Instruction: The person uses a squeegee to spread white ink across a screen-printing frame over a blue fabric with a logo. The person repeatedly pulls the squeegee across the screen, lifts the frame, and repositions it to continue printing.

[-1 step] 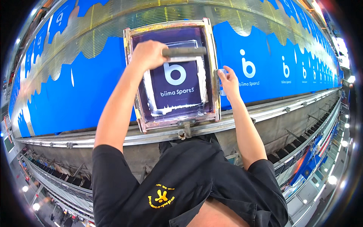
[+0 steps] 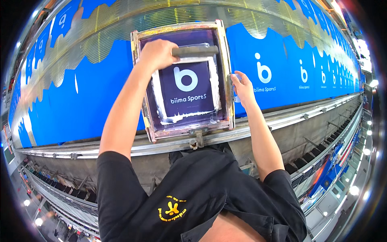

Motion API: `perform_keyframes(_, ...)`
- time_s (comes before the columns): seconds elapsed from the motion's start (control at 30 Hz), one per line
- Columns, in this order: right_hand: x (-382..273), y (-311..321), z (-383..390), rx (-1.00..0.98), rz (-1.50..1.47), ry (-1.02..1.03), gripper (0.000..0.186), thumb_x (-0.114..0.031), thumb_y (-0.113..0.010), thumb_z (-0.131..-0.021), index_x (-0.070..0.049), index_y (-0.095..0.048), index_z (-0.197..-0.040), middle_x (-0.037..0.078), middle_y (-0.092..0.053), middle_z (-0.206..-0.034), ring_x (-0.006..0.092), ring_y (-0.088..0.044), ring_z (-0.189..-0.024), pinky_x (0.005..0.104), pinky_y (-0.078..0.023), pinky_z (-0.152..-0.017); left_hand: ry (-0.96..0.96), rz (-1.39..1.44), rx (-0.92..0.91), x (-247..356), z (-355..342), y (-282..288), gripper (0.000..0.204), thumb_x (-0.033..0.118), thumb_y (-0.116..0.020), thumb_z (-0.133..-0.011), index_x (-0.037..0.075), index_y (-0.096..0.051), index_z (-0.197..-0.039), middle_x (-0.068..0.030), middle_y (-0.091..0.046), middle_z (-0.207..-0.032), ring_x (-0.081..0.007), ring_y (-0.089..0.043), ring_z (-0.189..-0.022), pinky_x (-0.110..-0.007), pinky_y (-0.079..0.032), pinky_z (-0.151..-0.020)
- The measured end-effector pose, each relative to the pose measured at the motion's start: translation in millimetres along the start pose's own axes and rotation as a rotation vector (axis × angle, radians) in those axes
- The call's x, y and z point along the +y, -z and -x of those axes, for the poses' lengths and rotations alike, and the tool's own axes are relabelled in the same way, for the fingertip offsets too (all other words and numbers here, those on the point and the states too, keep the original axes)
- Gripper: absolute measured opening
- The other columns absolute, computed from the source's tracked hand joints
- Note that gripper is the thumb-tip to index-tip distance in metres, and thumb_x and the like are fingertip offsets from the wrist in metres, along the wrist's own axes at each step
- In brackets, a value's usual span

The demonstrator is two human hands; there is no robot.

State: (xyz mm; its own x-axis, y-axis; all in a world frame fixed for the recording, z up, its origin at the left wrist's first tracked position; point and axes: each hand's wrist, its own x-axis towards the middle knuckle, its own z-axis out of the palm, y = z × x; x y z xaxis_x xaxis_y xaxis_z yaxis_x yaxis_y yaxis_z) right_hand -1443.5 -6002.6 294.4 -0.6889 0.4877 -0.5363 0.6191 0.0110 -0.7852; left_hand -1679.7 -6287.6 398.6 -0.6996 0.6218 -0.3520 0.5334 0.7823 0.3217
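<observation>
A screen printing frame point(image 2: 147, 117) with a purple mesh lies on blue fabric point(image 2: 92, 94) in front of me. My left hand point(image 2: 158, 55) is closed around the left end of a grey-handled squeegee point(image 2: 197, 51), which spans the far part of the mesh. White ink point(image 2: 159, 105) lines the sides and near edge of the mesh, around a pale round emblem. My right hand point(image 2: 244, 88) is at the frame's right side, with bent thumb and fingers gripping its outer edge. The squeegee's blade is mostly hidden under the handle.
Blue fabric pieces with white prints point(image 2: 264, 74) run along the table to the right. A metal rail point(image 2: 88, 151) borders its near side, and a bracket point(image 2: 198, 133) on the frame meets it. Yellow-lined table surface point(image 2: 161, 16) shows beyond the frame.
My left hand and the squeegee have shifted slightly away from me. My right hand has moved a little left, its fingers closing in on the frame's edge.
</observation>
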Motion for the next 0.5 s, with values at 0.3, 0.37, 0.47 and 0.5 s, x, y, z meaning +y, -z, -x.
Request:
perform_keyframes(0.3, -39, -2, 3, 0.045, -0.064, 0.044, 0.037, -0.030, -0.073, -0.107, -0.006, -0.068, -0.134, -0.006, -0.052, -0.078, 0.0037, -0.043, -0.063, 0.0240, -0.034, -0.054, -0.031, 0.195, 0.200, -13, 32, -57, 0.035, 0.025, -0.082, -0.085, 0.023, -0.081, -0.120, -0.0091, -0.080, -0.116, -0.0352, -0.076, -0.104, -0.048, -0.060, -0.092)
perform_keyframes(0.37, -34, -3, 0, 0.036, -0.105, 0.077, 0.036, -0.030, -0.073, -0.106, -0.006, -0.069, -0.133, -0.007, -0.052, -0.079, 0.0036, -0.043, -0.063, 0.0239, -0.033, -0.053, -0.066, 0.261, 0.281, 5, 80, -90, 0.047, 0.006, -0.082, -0.076, 0.015, -0.081, -0.121, -0.0103, -0.079, -0.121, -0.0341, -0.075, -0.109, -0.044, -0.060, -0.094)
perform_keyframes(0.47, -22, -2, -9, 0.008, -0.160, 0.129, 0.037, -0.030, -0.074, -0.105, -0.006, -0.068, -0.133, -0.006, -0.053, -0.080, 0.0037, -0.043, -0.063, 0.0241, -0.032, -0.053, -0.137, 0.173, 0.344, 39, 160, -141, 0.060, 0.000, -0.080, -0.069, 0.015, -0.077, -0.128, -0.0062, -0.078, -0.131, -0.0282, -0.073, -0.120, -0.045, -0.056, -0.097)
perform_keyframes(0.5, -19, -3, -12, 0.025, -0.140, 0.161, 0.039, -0.030, -0.075, -0.104, -0.006, -0.069, -0.133, -0.005, -0.057, -0.084, 0.0043, -0.045, -0.065, 0.0248, -0.034, -0.055, -0.102, 0.167, 0.342, 53, 189, -157, 0.066, 0.001, -0.081, -0.069, 0.017, -0.075, -0.132, -0.0046, -0.076, -0.135, -0.0281, -0.069, -0.126, -0.045, -0.052, -0.103)
